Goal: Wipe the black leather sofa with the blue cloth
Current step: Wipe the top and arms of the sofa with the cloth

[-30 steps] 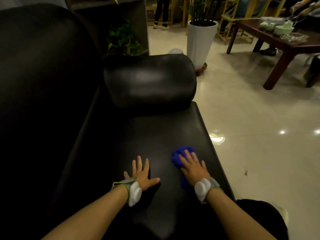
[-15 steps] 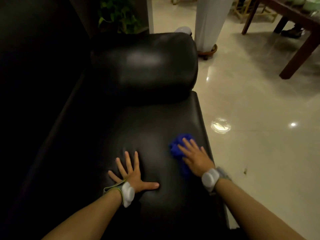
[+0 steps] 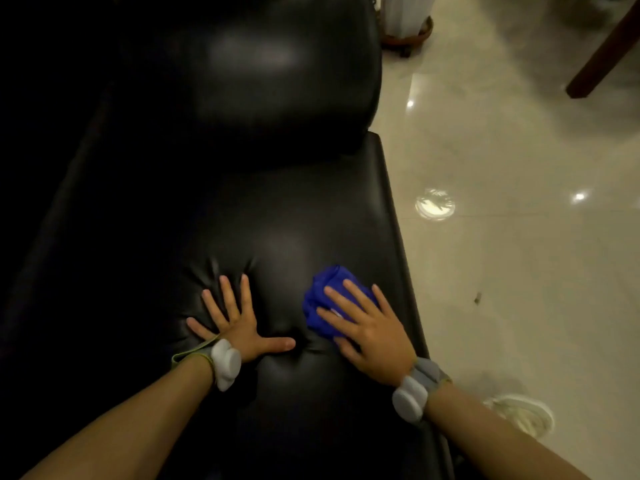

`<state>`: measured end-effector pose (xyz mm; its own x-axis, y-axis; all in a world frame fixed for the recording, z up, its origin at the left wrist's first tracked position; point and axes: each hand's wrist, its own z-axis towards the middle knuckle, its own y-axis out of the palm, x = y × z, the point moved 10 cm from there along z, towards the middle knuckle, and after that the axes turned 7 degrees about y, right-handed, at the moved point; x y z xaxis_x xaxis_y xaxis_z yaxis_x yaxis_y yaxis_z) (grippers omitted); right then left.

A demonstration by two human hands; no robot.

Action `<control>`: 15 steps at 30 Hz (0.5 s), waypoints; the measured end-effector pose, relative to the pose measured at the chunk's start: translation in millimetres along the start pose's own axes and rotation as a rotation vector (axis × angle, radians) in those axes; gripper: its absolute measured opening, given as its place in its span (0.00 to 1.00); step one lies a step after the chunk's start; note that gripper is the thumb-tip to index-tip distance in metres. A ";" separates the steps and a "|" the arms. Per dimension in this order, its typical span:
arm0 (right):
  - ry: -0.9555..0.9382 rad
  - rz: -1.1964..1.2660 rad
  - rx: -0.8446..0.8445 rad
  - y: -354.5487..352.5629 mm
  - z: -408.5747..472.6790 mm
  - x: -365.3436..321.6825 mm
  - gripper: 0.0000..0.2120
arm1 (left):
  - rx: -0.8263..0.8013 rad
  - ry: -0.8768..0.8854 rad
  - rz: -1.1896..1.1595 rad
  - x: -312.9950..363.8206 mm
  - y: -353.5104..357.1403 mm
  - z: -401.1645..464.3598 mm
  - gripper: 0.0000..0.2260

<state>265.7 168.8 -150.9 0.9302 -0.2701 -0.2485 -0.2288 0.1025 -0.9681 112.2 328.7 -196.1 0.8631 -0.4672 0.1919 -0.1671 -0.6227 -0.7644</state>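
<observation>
The black leather sofa (image 3: 277, 209) fills the left and middle of the head view, its seat running away from me to a rounded armrest (image 3: 263, 67) at the far end. A crumpled blue cloth (image 3: 323, 292) lies on the seat near its right edge. My right hand (image 3: 369, 327) presses flat on the cloth with straight, spread fingers and covers its near part. My left hand (image 3: 239, 323) rests flat on the bare leather to the left of the cloth, fingers spread wide, denting the cushion. Both wrists wear grey bands.
Glossy cream floor tiles (image 3: 519, 237) lie to the right of the sofa. A white planter on a wheeled base (image 3: 407, 26) stands past the armrest. A dark wooden table leg (image 3: 602, 57) is at the top right. The sofa back at the left is in deep shadow.
My view has tilted down and moved closer to the seat. My right hand with the cloth has shifted slightly left on the cushion. My left hand stays pressed flat.
</observation>
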 end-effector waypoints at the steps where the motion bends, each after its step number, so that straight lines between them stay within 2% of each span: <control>1: 0.007 -0.014 -0.007 4.7 -7.2 -2.4 0.27 | 0.003 0.018 -0.009 0.6 -0.5 0.6 0.70; 3: 0.088 0.001 -0.007 5.6 -5.8 3.8 0.27 | -0.006 0.054 -0.019 0.8 -0.9 -1.0 0.69; 6: 0.305 0.004 -0.028 2.6 19.6 35.3 0.27 | 0.005 0.102 -0.025 5.8 -6.7 -4.3 0.68; 11: 0.845 0.172 -0.029 -11.7 8.3 76.1 0.29 | 0.056 0.148 -0.046 5.4 -6.8 -14.9 0.67; 12: 0.903 0.117 -0.051 -6.0 -4.6 66.5 0.31 | 0.060 0.142 -0.053 4.3 -9.2 -16.3 0.67; 13: 0.908 0.034 -0.070 0.2 -20.8 49.0 0.32 | 0.055 0.137 -0.068 4.5 -10.9 -18.3 0.67; 15: 0.778 -0.059 -0.024 8.7 -46.0 5.0 0.33 | 0.045 0.126 -0.066 3.6 -10.4 -17.6 0.69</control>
<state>255.1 124.3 -162.1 0.4745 -0.8690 -0.1403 -0.1998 0.0489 -0.9786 108.6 322.4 -176.7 0.8041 -0.5033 0.3165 -0.0883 -0.6275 -0.7736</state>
